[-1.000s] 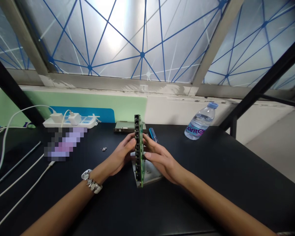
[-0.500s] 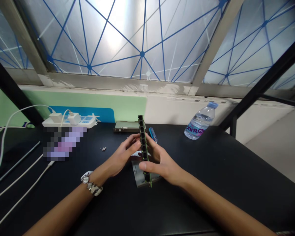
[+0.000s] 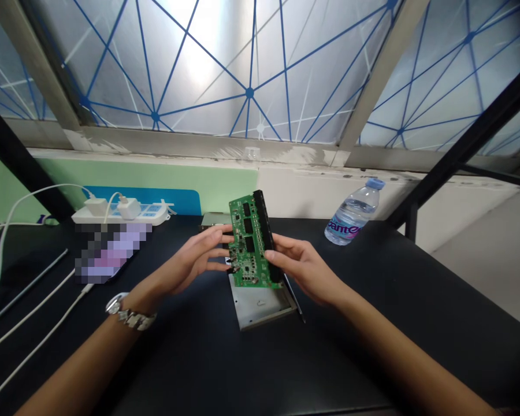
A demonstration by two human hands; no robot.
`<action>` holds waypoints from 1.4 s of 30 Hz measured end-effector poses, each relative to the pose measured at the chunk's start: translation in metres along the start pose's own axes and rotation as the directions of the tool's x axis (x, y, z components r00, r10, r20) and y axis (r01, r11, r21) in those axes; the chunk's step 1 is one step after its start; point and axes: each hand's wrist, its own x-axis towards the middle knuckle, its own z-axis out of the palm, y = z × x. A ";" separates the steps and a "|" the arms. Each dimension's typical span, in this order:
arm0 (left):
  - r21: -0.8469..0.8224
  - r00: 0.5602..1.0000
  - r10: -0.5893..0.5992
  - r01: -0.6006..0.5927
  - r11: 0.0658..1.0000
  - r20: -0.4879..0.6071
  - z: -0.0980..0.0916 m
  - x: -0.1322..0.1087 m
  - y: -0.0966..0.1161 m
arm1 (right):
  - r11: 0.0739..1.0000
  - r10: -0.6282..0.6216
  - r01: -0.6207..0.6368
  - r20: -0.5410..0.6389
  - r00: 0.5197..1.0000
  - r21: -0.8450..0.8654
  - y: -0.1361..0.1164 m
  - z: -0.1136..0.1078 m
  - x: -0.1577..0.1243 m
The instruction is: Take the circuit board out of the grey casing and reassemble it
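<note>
I hold a green circuit board (image 3: pixel 248 245) with a row of black ports along its right edge, raised above the table with its component side facing me. My left hand (image 3: pixel 190 263) touches its left edge with stretched fingers; a watch is on that wrist. My right hand (image 3: pixel 305 266) grips the port edge with fingers wrapped behind it. Under the board a grey metal case tray (image 3: pixel 262 303) lies flat on the black table (image 3: pixel 372 312).
A water bottle (image 3: pixel 353 214) lies at the back right. A white power strip (image 3: pixel 121 212) with chargers and white cables (image 3: pixel 34 335) sits at the back left. Another metal case part (image 3: pixel 212 221) lies behind the board. A blurred object (image 3: pixel 110 251) rests to the left.
The board, earlier edge-on to me and standing on the tray, has been lifted and turned so its green face shows. Both hands rose with it.
</note>
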 end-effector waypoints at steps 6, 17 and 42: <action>0.044 1.000 -0.017 0.016 0.999 0.022 -0.002 -0.004 0.011 | 0.990 0.042 -0.059 -0.137 0.990 -0.129 0.013 -0.011 0.007; 0.060 0.992 0.088 -0.093 0.994 0.086 0.009 0.000 -0.010 | 0.986 -0.011 -0.002 -0.078 0.997 -0.164 0.026 0.006 0.007; 0.199 0.977 0.063 -0.104 0.975 0.204 0.031 -0.002 -0.026 | 0.972 -0.134 0.105 -0.129 0.983 -0.211 0.031 0.023 0.003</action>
